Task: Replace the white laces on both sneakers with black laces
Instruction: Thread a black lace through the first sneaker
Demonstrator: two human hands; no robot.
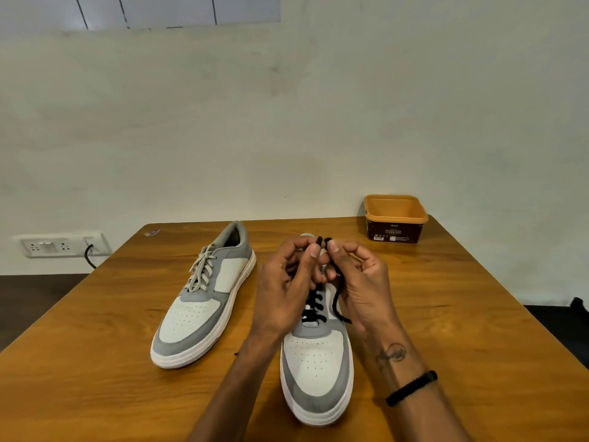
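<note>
Wooden table [462, 330] against a pale wall; wall socket [60, 245] low at left with a dark cable plugged in. Orange-rimmed tub [396, 222] stands at the far right corner of the table, well apart from the shoes.

Left sneaker [204, 301]: grey and white, toe toward me and angled left, white laces [201, 270] threaded through the eyelets.

Right sneaker [318, 371]: just beside it, toe pointing at me, black lace [314, 309] crossed through the lower eyelets; upper eyelets hidden behind my hands.

My left hand [287, 288] is above the right sneaker's tongue, thumb and forefinger pinching one black lace tip at the top. My right hand [361, 282] pinches the other tip the same way; a loose run of black lace drops from it down past the eyelets. Both tips held close together, nearly touching. Black band [411, 388] on my right wrist.
</note>
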